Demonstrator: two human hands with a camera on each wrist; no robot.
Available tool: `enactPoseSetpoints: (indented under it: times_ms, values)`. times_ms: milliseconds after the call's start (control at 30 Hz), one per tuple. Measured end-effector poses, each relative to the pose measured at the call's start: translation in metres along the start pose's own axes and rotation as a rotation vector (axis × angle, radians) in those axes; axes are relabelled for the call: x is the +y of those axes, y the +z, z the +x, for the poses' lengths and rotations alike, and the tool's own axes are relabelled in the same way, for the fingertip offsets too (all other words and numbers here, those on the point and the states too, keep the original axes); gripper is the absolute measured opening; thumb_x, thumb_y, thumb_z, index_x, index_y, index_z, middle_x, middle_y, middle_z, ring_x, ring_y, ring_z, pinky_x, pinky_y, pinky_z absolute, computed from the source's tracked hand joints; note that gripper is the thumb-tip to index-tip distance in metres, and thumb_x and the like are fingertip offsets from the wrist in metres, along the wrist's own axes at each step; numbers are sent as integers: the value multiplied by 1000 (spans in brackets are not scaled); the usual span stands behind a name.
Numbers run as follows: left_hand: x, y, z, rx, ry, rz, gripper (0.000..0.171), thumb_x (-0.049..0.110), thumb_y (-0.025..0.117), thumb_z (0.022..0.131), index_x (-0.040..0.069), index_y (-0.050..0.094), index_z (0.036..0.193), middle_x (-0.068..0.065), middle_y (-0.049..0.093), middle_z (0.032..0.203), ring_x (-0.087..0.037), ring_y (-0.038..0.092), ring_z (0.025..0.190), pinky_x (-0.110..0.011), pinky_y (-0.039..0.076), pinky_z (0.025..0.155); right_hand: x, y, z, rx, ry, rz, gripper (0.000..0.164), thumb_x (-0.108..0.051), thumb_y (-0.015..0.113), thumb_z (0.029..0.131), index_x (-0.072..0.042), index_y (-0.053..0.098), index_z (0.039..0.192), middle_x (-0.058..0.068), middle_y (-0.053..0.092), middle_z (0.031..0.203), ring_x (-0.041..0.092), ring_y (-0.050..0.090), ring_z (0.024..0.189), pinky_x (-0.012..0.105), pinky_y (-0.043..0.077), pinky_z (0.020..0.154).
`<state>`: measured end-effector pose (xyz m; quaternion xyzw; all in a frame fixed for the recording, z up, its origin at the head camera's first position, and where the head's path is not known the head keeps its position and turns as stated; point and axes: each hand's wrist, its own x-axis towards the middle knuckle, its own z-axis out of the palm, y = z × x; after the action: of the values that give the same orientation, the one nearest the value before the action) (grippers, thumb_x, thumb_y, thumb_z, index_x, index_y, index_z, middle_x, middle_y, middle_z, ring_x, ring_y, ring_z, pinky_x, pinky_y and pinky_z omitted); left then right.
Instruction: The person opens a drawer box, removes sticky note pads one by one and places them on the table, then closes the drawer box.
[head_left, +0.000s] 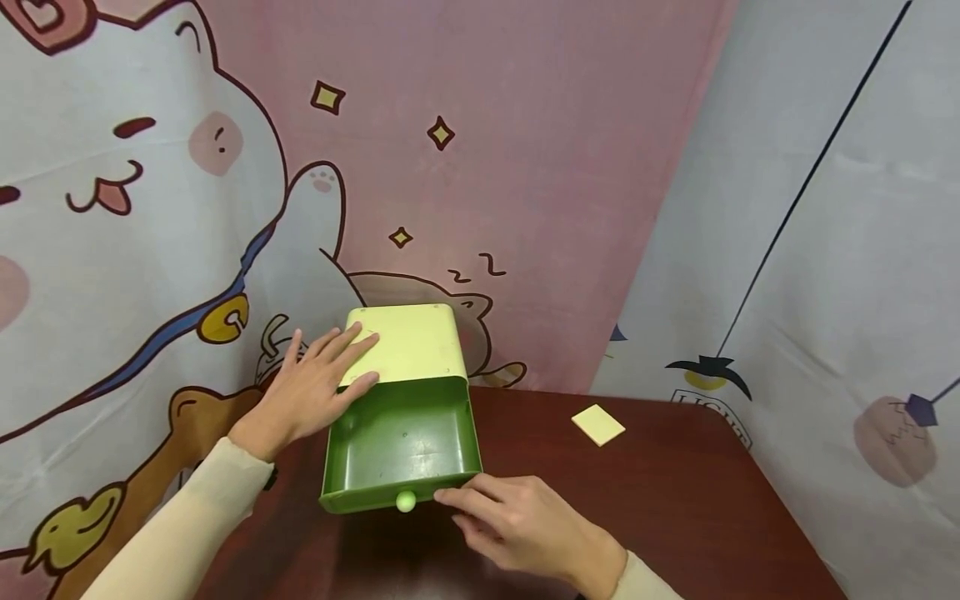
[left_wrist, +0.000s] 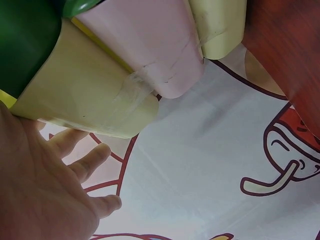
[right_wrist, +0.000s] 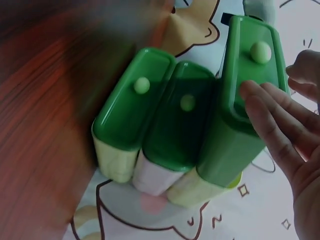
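A small drawer cabinet point(head_left: 408, 337) with a pale yellow top stands on the table against the wall cloth. Its green top drawer point(head_left: 405, 442) is pulled out, with a round light green knob point(head_left: 406, 501) on its front. My left hand point(head_left: 311, 392) rests on the cabinet's top with fingers spread. With the thumb at the upper rim and fingers on the front face, my right hand point(head_left: 517, 521) pinches the drawer's front near its right corner. In the right wrist view, two lower drawers point(right_wrist: 177, 115) sit pushed in beneath it.
A pale yellow square pad point(head_left: 598, 425) lies on the dark red-brown table point(head_left: 660, 500), right of the cabinet. Cartoon-printed cloth point(head_left: 562, 167) hangs behind and at both sides. Clear tape point(left_wrist: 132, 90) runs along the cabinet's side.
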<state>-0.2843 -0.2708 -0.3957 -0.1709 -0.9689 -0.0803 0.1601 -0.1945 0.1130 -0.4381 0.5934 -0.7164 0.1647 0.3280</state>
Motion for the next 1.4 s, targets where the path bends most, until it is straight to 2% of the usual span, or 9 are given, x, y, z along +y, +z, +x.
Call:
enactPoseSetpoints:
  times_ms: [100,433,867,1067,1400]
  values:
    - [0,0,-1,0,-2,-7,74,71,45,120,38,34,185,-8,29,196,-49,31,178,-86,3,141,-5,5,6,-30,-8,-20,50,-12,95,93,-18,79,140,-11,77,101,-5,58,69,-2,43,69]
    - [3,-1,-2,-14,-4,-5,74,70,44,120,38,32,186,-8,28,196,-49,31,178,-87,4,141,-17,23,20,-58,-29,-139,47,-24,98,94,-23,82,138,-16,74,90,-5,61,67,0,42,62]
    - [2,-4,-3,-18,-5,-9,74,70,44,121,38,32,186,-8,28,196,-49,31,178,-87,4,141,-19,34,26,-72,10,-160,40,-22,95,98,-22,80,135,-14,77,94,-3,70,72,7,53,61]
    - [2,-4,-2,-23,-5,-15,74,71,44,120,39,32,186,-8,27,196,-49,30,178,-87,4,141,-18,39,26,-50,5,-156,40,-20,97,96,-21,81,132,-13,77,95,-4,70,72,3,50,63]
    - [1,-2,0,-11,-2,-22,75,71,45,120,39,33,186,-8,27,196,-49,32,178,-88,5,140,-18,40,28,-40,15,-127,35,-18,95,99,-19,82,132,-12,81,97,-5,71,70,1,49,62]
